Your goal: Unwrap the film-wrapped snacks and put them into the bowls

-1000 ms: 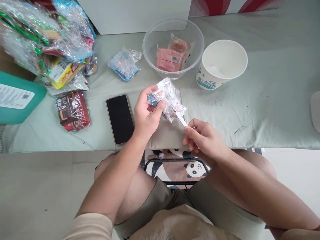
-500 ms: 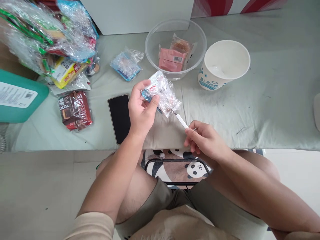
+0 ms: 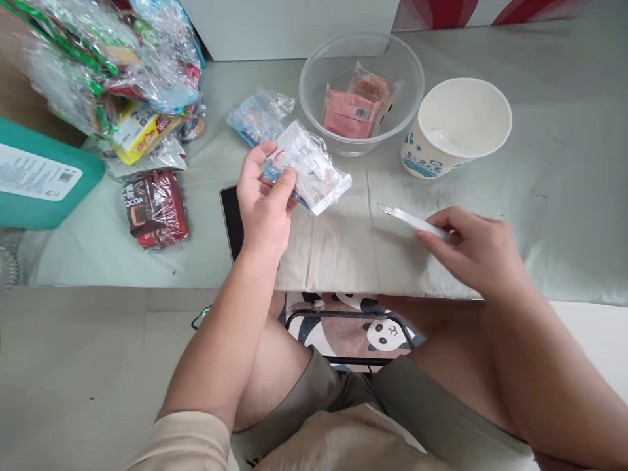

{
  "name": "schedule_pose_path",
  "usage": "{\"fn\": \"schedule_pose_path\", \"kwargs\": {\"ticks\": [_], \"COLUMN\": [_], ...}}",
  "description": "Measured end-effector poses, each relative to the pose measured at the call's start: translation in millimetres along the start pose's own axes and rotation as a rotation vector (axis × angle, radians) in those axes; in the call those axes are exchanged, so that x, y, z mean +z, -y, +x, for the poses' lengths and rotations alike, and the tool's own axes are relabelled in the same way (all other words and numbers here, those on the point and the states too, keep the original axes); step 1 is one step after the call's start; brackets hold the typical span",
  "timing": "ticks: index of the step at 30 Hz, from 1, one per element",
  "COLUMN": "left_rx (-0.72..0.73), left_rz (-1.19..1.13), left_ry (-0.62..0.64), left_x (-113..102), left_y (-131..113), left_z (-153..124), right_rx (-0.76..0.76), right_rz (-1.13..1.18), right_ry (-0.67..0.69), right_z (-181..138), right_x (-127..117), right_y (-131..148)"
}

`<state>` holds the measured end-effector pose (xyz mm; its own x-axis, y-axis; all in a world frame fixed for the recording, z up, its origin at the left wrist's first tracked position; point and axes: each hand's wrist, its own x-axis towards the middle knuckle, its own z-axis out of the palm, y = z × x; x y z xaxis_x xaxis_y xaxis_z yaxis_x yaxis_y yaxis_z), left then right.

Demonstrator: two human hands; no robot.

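My left hand (image 3: 267, 203) pinches a clear plastic snack packet (image 3: 314, 167) with white, blue and red print, held up over the table. My right hand (image 3: 473, 248) grips a slim white craft knife (image 3: 417, 221) whose thin metal tip points left, apart from the packet. A similar blue and clear packet (image 3: 258, 118) lies just behind the left hand. Beneath that hand is a black phone (image 3: 231, 226), partly hidden. The clear plastic bowl (image 3: 363, 145) holds a pink packet (image 3: 349, 116) and a wrapped brown snack (image 3: 371, 87).
A white paper cup (image 3: 464, 118) with blue print stands right of the bowl. At left are a heap of plastic packaging (image 3: 147, 72), a cocoa snack pack (image 3: 157, 209) and a green container (image 3: 44, 173). The cloth-covered table (image 3: 564, 216) ends near my knees.
My right hand has pulled the knife away from the packet, to the right and up. The left hand holds the packet slightly farther left. The whole view has shifted a little.
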<state>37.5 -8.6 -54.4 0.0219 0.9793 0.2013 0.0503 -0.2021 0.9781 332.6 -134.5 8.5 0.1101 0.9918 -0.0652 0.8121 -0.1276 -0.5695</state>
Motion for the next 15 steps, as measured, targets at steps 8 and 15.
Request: {"fn": "schedule_pose_path", "kwargs": {"ticks": [8, 15], "left_rx": [-0.106, -0.237], "left_rz": [-0.109, -0.246], "left_ry": [0.131, 0.237], "left_x": [14, 24], "left_y": [-16, -20], "left_z": [-11, -13], "right_rx": [-0.145, -0.18], "right_rz": [-0.196, -0.131], "right_ry": [-0.049, -0.292], "right_z": [5, 1], "right_x": [-20, -2], "right_y": [-53, -21]}}
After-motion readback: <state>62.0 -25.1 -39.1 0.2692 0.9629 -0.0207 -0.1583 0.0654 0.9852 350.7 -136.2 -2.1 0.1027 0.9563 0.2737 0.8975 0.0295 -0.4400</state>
